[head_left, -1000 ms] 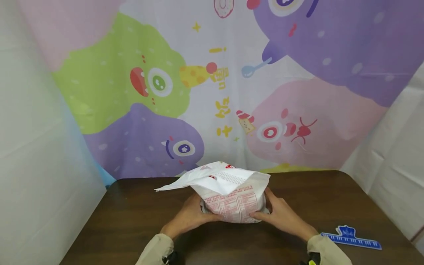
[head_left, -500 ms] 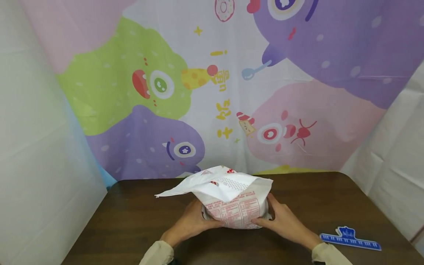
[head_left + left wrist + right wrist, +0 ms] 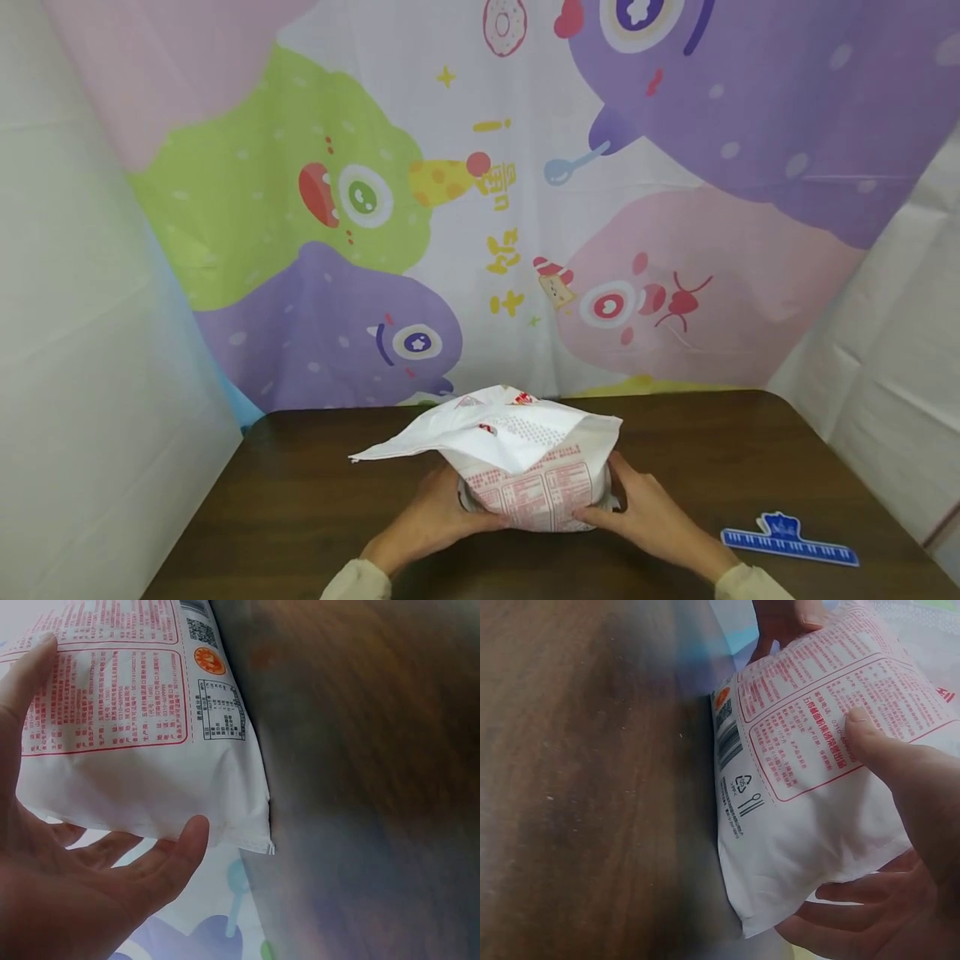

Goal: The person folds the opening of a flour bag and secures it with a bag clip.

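A white flour bag (image 3: 525,496) with red print stands on the dark table, its loose white top flap (image 3: 480,429) folded over and spreading out to the left. My left hand (image 3: 433,518) grips the bag's left side, thumb across the near face and fingers round the side. On the opposite side my right hand (image 3: 651,510) holds it the same way, its thumb pressed on the printed panel. In the right wrist view the bag (image 3: 780,847) has its sealed bottom edge close along the wood. Most fingertips are hidden behind the bag.
A blue clip with a piano-key pattern (image 3: 789,543) lies on the table (image 3: 300,500) at the right. Behind the table hangs a cartoon-print curtain (image 3: 517,350), with plain white cloth (image 3: 67,375) at the sides.
Both hands have brought the bag a little lower and nearer in the head view, keeping their grip. The clip has stayed in place, and the camera has tilted slightly.
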A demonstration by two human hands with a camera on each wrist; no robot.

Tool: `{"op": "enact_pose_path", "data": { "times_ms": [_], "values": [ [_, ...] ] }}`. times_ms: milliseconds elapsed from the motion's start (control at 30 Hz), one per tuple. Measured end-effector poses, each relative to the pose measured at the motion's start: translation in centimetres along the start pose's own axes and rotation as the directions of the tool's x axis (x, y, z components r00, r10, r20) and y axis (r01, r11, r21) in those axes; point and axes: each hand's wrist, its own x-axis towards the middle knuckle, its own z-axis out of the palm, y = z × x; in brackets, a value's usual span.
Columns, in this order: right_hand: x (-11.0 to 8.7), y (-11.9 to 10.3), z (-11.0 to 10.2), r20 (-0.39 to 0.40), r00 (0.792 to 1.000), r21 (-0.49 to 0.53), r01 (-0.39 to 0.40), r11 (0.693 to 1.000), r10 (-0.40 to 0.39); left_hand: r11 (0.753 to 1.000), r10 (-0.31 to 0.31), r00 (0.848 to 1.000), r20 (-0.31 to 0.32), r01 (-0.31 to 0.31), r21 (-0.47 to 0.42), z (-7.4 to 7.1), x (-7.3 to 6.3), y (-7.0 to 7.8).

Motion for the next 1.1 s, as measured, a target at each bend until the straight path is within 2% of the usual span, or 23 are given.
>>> {"op": "enact_pose_path", "data": {
  "times_ms": [233, 367, 533, 700, 800, 867, 967, 1100],
  "values": [
    [-1.2, -0.3, 0.0, 0.001, 1.0, 0.002, -0.027, 1.0, 0.027, 0.998, 0.059, 0.998, -0.016, -0.059, 0.031, 0.5, -0.7, 0.3],
    [-1.4, -0.3, -0.1, 0.001, 1.0, 0.011, -0.03, 0.999, 0.03, 0.997, 0.057, 0.998, -0.013, -0.056, 0.052, 0.7, -1.1, 0.4],
    [-1.5, -0.1, -0.1, -0.002, 1.0, 0.025, -0.002, 1.0, 0.002, 0.999, 0.015, 1.0, 0.024, -0.016, 0.035, 0.8, -1.5, 0.5],
    [-1.7, -0.2, -0.4, -0.014, 1.0, 0.07, -0.022, 0.997, 0.023, 0.999, 0.047, 0.996, 0.075, -0.046, -0.008, 0.5, -1.8, 0.7],
    [-2.0, -0.7, -1.0, -0.039, 0.999, 0.075, -0.021, 0.997, 0.024, 0.995, 0.082, 0.994, 0.077, -0.085, 0.048, -0.2, -2.3, 0.8],
    [-2.1, -1.0, -1.6, -0.071, 0.997, 0.049, 0.013, 0.999, -0.01, 0.986, 0.102, 0.993, 0.057, -0.108, 0.127, -0.7, -2.8, 1.1],
    [-2.1, -1.7, -2.5, -0.15, 0.984, -0.008, 0.098, 0.995, -0.098, 0.961, 0.132, 0.991, 0.02, -0.133, 0.241, -1.5, -3.5, 1.6],
    [-2.1, -2.7, -3.6, -0.252, 0.949, -0.095, 0.171, 0.981, -0.189, 0.909, 0.187, 0.982, -0.005, -0.171, 0.381, -2.2, -4.4, 2.8]
  ]
}}
